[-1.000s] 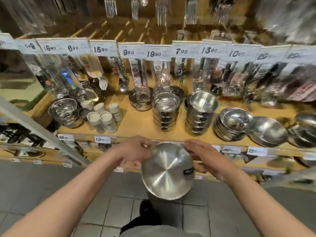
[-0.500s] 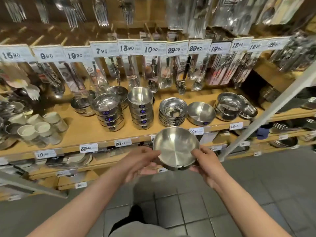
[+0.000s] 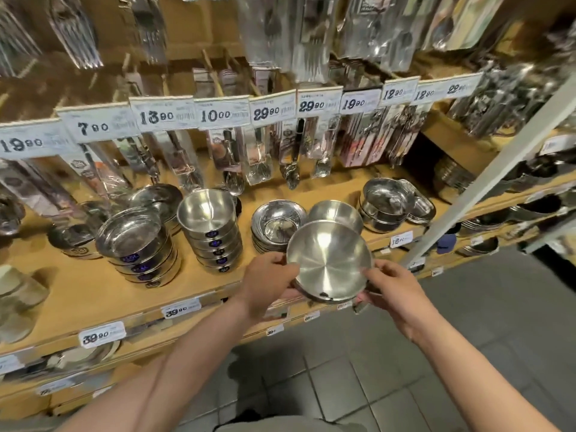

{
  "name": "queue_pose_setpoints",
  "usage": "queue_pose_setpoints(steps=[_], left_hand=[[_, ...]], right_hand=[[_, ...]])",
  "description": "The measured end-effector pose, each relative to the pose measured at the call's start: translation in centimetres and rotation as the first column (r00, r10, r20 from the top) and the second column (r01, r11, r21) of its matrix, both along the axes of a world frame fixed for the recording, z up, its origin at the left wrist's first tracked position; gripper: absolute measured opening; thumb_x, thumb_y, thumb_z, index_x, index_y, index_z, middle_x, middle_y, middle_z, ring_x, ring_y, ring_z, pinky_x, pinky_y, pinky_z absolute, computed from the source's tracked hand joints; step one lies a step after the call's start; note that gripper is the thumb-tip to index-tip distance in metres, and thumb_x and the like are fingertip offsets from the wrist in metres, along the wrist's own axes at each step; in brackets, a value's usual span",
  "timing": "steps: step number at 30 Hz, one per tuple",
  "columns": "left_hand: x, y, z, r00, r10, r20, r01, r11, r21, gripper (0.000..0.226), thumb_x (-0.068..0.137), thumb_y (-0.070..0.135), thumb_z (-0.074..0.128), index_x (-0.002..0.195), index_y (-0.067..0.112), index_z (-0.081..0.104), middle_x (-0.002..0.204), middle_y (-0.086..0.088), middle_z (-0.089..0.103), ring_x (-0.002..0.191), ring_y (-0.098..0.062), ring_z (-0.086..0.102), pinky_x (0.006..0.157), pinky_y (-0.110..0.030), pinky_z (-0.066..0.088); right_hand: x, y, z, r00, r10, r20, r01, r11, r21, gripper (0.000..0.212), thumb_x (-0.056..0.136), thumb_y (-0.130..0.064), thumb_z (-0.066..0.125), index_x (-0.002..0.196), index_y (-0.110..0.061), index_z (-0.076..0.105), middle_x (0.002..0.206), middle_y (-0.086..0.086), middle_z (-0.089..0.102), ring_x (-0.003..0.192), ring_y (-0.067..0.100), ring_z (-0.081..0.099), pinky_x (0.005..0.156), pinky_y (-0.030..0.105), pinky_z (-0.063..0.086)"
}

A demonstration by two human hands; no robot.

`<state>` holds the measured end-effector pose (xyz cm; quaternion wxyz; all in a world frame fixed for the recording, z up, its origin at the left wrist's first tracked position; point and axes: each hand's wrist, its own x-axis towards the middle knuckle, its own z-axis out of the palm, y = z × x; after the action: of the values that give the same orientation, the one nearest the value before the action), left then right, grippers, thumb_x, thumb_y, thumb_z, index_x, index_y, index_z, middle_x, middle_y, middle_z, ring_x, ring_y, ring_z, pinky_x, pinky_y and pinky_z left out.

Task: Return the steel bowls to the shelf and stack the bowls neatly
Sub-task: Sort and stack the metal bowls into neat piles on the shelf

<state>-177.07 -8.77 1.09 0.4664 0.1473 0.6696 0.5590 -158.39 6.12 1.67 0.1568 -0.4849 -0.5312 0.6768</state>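
I hold a shallow steel bowl (image 3: 328,260) with both hands at the front edge of the wooden shelf (image 3: 93,291), its hollow side facing up. My left hand (image 3: 268,282) grips its left rim and my right hand (image 3: 389,285) pinches its right rim. Just behind it on the shelf sits a single matching bowl (image 3: 336,210), with a stack of flatter bowls (image 3: 276,222) to its left. Further left stand two taller stacks of bowls (image 3: 212,232) (image 3: 137,247) with blue labels.
Another stack of steel dishes (image 3: 386,204) stands at the right of the shelf. Packaged utensils (image 3: 258,157) hang behind under white price tags (image 3: 224,113). A slanted grey metal post (image 3: 486,179) crosses the right side. Grey tiled floor (image 3: 343,385) lies below.
The bowl was turned from bottom-up to hollow-side-up. Both hands carried it up and forward to the shelf edge, in front of the single bowl, as my view swung right.
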Motion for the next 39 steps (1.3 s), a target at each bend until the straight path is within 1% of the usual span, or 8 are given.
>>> queue_pose_setpoints(steps=[11, 14, 19, 21, 26, 30, 36, 39], left_hand=[[2.1, 12.0, -0.7, 0.964, 0.169, -0.207, -0.194, 0.975, -0.109, 0.014, 0.094, 0.015, 0.067, 0.092, 0.028, 0.065, 0.106, -0.011, 0.076, 0.100, -0.032, 0.073, 0.091, -0.051, 0.059], [3.0, 15.1, -1.3, 0.920, 0.235, -0.315, -0.288, 0.948, -0.135, 0.020, 0.092, 0.012, 0.064, 0.098, 0.031, 0.065, 0.092, 0.003, 0.075, 0.079, -0.020, 0.072, 0.061, -0.039, 0.060], [3.9, 18.8, -3.4, 0.864, 0.409, -0.294, -0.462, 0.876, -0.138, 0.038, 0.096, 0.011, 0.065, 0.131, 0.024, 0.062, 0.115, 0.004, 0.074, 0.082, -0.013, 0.067, 0.074, -0.040, 0.060], [4.0, 19.4, -4.1, 0.846, 0.456, -0.277, -0.502, 0.857, -0.120, 0.039, 0.098, 0.012, 0.065, 0.132, 0.030, 0.060, 0.114, 0.007, 0.074, 0.071, -0.011, 0.066, 0.061, -0.031, 0.056], [3.9, 19.9, -5.6, 0.814, 0.487, -0.318, -0.547, 0.827, -0.133, 0.037, 0.100, 0.010, 0.060, 0.133, 0.025, 0.061, 0.114, 0.004, 0.075, 0.087, -0.027, 0.072, 0.054, -0.028, 0.046], [3.6, 20.5, -6.5, 0.797, 0.480, -0.368, -0.553, 0.824, -0.122, 0.042, 0.099, 0.008, 0.059, 0.137, 0.024, 0.060, 0.118, 0.006, 0.073, 0.098, -0.018, 0.069, 0.074, -0.031, 0.057], [3.9, 21.0, -7.5, 0.768, 0.530, -0.360, -0.596, 0.798, -0.096, 0.041, 0.096, 0.003, 0.058, 0.132, 0.024, 0.064, 0.105, 0.012, 0.075, 0.085, -0.001, 0.071, 0.069, -0.018, 0.058], [3.9, 20.9, -7.8, 0.773, 0.515, -0.370, -0.587, 0.802, -0.112, 0.046, 0.096, 0.002, 0.057, 0.137, 0.021, 0.061, 0.109, 0.007, 0.075, 0.088, -0.014, 0.074, 0.073, -0.035, 0.061]], right_hand=[[-3.8, 13.6, -1.9, 0.995, 0.016, 0.096, -0.032, 0.984, 0.173, 0.010, 0.095, -0.008, 0.063, 0.099, -0.008, 0.072, 0.097, 0.016, 0.076, 0.077, 0.021, 0.073, 0.059, 0.028, 0.062], [-5.4, 17.4, -2.8, 0.984, 0.110, 0.143, -0.137, 0.971, 0.195, 0.008, 0.095, -0.013, 0.066, 0.098, -0.014, 0.073, 0.099, 0.017, 0.077, 0.086, 0.030, 0.075, 0.085, 0.053, 0.062], [-6.7, 20.7, -5.0, 0.952, 0.258, 0.165, -0.286, 0.942, 0.176, 0.014, 0.096, -0.008, 0.064, 0.107, -0.009, 0.072, 0.091, 0.007, 0.077, 0.067, 0.015, 0.075, 0.066, 0.033, 0.065], [-7.0, 20.9, -5.8, 0.933, 0.301, 0.197, -0.342, 0.911, 0.229, 0.014, 0.097, -0.009, 0.063, 0.105, -0.007, 0.074, 0.088, 0.007, 0.077, 0.070, 0.019, 0.076, 0.058, 0.025, 0.059], [-7.9, 20.5, -7.0, 0.902, 0.346, 0.257, -0.419, 0.845, 0.333, 0.017, 0.101, -0.017, 0.058, 0.107, -0.014, 0.073, 0.091, 0.001, 0.075, 0.084, 0.021, 0.071, 0.066, 0.028, 0.050], [-8.1, 20.5, -7.6, 0.883, 0.357, 0.304, -0.461, 0.775, 0.431, 0.025, 0.104, -0.021, 0.051, 0.119, -0.012, 0.069, 0.101, 0.004, 0.067, 0.093, 0.025, 0.059, 0.074, 0.031, 0.034], [-7.9, 20.1, -8.0, 0.861, 0.363, 0.357, -0.485, 0.795, 0.363, 0.028, 0.105, -0.029, 0.046, 0.129, -0.023, 0.060, 0.113, 0.005, 0.067, 0.102, 0.030, 0.062, 0.081, 0.039, 0.049], [-7.5, 19.9, -8.3, 0.883, 0.349, 0.314, -0.453, 0.808, 0.377, 0.027, 0.105, -0.028, 0.048, 0.127, -0.019, 0.062, 0.112, 0.006, 0.069, 0.104, 0.030, 0.064, 0.085, 0.040, 0.051]])
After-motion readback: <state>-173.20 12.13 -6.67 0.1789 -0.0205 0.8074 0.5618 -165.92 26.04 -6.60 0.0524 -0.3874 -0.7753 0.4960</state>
